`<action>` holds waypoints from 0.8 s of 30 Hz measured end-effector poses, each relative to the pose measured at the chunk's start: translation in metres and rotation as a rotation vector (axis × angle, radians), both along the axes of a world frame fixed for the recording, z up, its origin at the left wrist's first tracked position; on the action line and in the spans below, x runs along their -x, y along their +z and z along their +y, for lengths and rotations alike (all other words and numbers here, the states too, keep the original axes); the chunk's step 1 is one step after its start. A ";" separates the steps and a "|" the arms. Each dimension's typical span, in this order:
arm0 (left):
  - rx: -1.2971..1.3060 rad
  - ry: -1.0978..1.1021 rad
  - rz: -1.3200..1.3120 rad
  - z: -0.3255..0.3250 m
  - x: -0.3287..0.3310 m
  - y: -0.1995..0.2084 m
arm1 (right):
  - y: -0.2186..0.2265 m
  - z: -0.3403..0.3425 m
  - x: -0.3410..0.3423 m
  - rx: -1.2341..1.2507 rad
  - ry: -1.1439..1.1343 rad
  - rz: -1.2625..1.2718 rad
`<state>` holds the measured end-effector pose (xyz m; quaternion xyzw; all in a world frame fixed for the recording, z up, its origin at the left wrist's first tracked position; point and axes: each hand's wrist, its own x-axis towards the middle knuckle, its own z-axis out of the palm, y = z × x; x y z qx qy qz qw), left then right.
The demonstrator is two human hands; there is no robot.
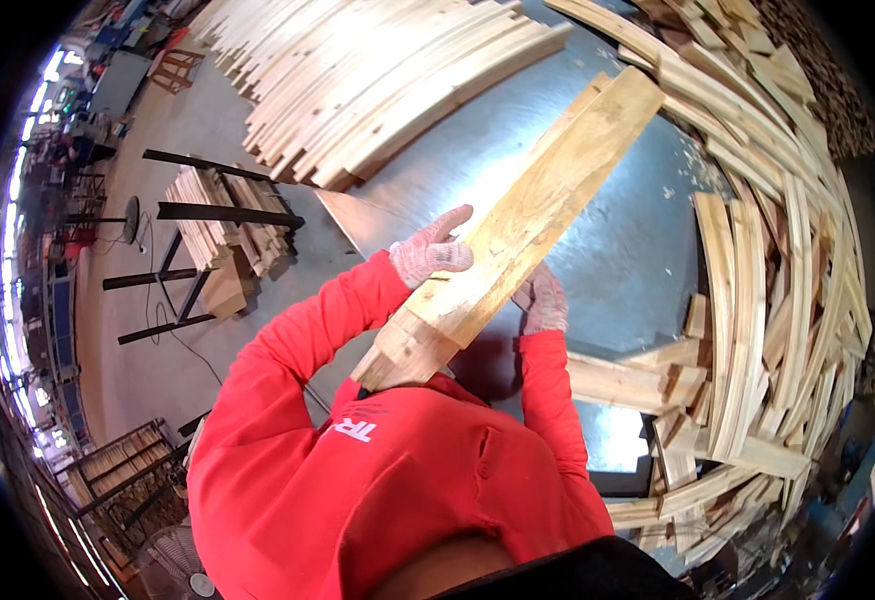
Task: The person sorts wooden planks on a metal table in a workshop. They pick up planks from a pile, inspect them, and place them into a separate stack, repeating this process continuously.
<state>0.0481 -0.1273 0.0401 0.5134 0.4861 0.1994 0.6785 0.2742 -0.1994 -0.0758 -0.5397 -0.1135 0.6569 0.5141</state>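
I hold a small stack of wooden boards (pixel 547 190) slantwise before my chest, its far end over the metal tabletop (pixel 627 240). At least two boards overlap unevenly, and the near ends reach my red sweatshirt. My left hand (pixel 432 250), in a pale knitted glove, grips the stack's left edge; its thumb lies on the top board. On the other side my right hand (pixel 544 300), also gloved, closes around the right edge, with part of its fingers hidden by the boards.
Many planks (pixel 357 90) lie side by side at the table's far left. A loose pile of boards (pixel 747 300) curves along the right. On the floor to the left stands a dark metal rack (pixel 222 213) with wood pieces; a fan (pixel 131 220) is beyond it.
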 end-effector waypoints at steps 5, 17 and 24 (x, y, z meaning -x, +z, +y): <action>-0.291 0.037 -0.176 0.069 0.082 0.065 | -0.023 0.029 0.043 -0.062 -0.127 0.025; -0.818 -0.035 1.181 0.451 0.395 0.115 | 0.023 0.187 0.235 -0.044 -0.235 -0.200; -0.810 -0.236 1.285 0.598 0.509 -0.044 | 0.032 0.183 0.211 0.069 0.281 -0.982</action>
